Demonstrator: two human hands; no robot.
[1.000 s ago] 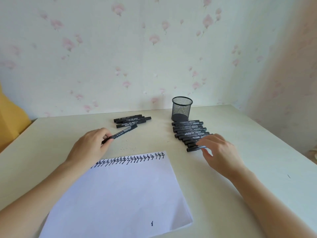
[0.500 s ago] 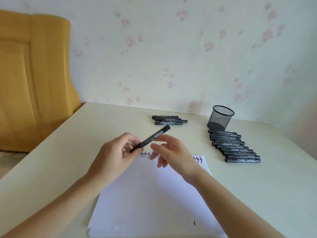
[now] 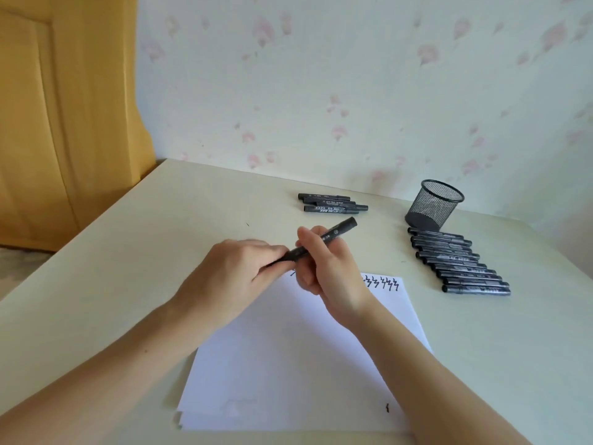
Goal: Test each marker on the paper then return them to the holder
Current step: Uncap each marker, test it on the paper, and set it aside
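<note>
Both hands hold one black marker (image 3: pixel 340 227) above the top edge of the white paper (image 3: pixel 288 364). My left hand (image 3: pixel 231 274) grips its near end, and my right hand (image 3: pixel 327 268) curls round its middle; the far end points up and to the right. A row of small black zigzag marks (image 3: pixel 382 282) runs along the paper's top edge, partly hidden by my hands. Three markers (image 3: pixel 332 203) lie together at the back. A row of several markers (image 3: pixel 459 261) lies right of the paper, below the black mesh holder (image 3: pixel 433 205), which looks empty.
The pale table (image 3: pixel 128 268) meets a flowered wall at the back. A yellow wooden door or panel (image 3: pixel 64 123) stands at the left, beyond the table's edge. One small black mark (image 3: pixel 387 408) sits near the paper's lower right corner.
My right hand left the marker row and came across to the marker in my left hand, now curled round it. The view has swung left and closer.
</note>
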